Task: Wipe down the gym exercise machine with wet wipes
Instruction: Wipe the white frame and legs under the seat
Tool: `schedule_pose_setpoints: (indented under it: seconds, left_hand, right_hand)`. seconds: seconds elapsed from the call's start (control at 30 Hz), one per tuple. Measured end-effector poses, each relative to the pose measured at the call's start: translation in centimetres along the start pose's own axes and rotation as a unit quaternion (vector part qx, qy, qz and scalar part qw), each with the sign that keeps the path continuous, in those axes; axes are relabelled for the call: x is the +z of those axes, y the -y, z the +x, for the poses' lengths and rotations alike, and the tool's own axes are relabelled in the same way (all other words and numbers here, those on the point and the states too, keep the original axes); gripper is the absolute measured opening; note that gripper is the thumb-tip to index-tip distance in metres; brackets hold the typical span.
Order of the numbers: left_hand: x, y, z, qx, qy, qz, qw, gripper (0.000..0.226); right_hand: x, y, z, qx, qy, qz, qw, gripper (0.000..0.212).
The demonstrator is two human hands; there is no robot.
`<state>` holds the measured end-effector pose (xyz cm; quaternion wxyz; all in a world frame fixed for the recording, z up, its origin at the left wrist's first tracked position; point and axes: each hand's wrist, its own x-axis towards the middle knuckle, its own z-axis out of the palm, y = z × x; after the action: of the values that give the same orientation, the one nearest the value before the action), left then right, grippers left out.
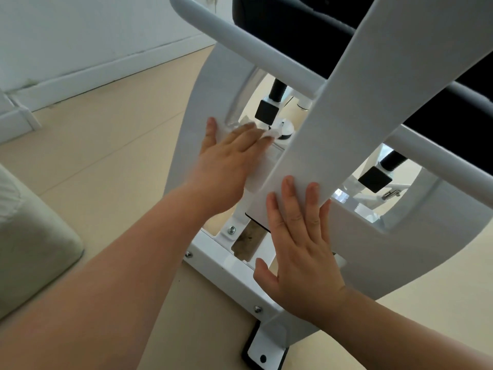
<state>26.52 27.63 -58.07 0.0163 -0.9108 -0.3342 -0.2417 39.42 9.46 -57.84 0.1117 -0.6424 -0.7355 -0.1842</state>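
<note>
The exercise machine (357, 244) fills the middle and right of the view, a white-painted steel frame seen from above and close up. A broad slanted beam (360, 89) runs from the top right down to the centre, crossed by a round tube (240, 41), and a black pad (293, 17) sits behind both at the top.

The left hand (226, 161) lies on the curved side plate of the frame with its fingers stretched out, pressing a white wet wipe (269, 134) flat against the metal. The wipe pokes out past the fingertips and beside the thumb, and this hand is a little blurred. The right hand (301, 252) holds nothing. It rests palm-down with straight, spread fingers, their tips touching the lower end of the slanted beam. The two hands are apart, the left higher on the frame than the right.

Through the gaps in the frame show two square black end caps (266, 112) (one near the wipe, the other further right). Below the hands a white base rail (226, 268) carries several bolts (231, 230) and ends in a black-edged foot plate (264, 351) that sits flat on the ground.

The floor (120, 129) is smooth and pale beige with faint seams. A white wall (80, 28) with a white skirting board (106, 73) runs along the upper left. At the left edge sits a pale green cushion (32, 236) with a rounded corner.
</note>
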Motion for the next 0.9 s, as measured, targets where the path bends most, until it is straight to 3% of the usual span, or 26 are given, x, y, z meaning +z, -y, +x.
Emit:
schedule_pose_setpoints:
  seconds: [0.1,0.23,0.37,0.57,0.73,0.9]
  left_hand:
    - [0.1,0.3,-0.1,0.033,-0.024,0.034,0.999,0.080]
    - [-0.7,1.0,0.0,-0.022,-0.029,0.045,0.998,0.080]
    - [0.8,-1.3,-0.1,0.069,-0.037,0.026,0.997,0.060]
    - [-0.1,0.9,-1.9,-0.016,-0.026,0.007,1.000,0.082]
    - [1.3,-0.6,-3.6,0.052,0.002,-0.015,0.999,0.080]
    - [3.4,-2.0,-4.3,0.009,-0.008,-0.058,0.998,0.087]
  right_hand:
    - [-0.3,-0.1,0.0,-0.003,0.009,-0.003,1.000,0.098]
    - [-0.8,-0.1,-0.1,-0.004,0.028,0.004,1.000,0.098]
    - [-0.7,-0.4,-0.1,-0.009,0.037,-0.012,0.999,0.097]
    - [-1.0,0.1,-0.1,-0.004,0.044,0.016,0.999,0.096]
    - [-3.6,0.0,-0.3,0.011,0.076,0.073,0.994,0.090]
    - [-7.6,-1.4,-2.7,0.034,0.139,0.029,0.989,0.085]
